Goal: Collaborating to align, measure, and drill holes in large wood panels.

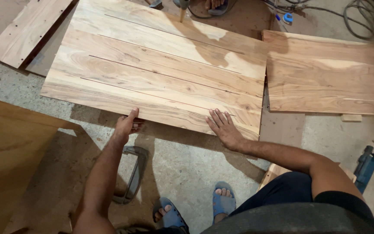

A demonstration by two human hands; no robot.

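Both bare arms reach forward and down from the lower edge of the view. The left hand (pixel 126 125) is turned on its side, thumb raised on top and fingers curled underneath in a grip, with the forearm straight behind it. The right hand (pixel 222 128) lies flat, palm down, fingers spread and pointing away; its arm bends at the elbow.
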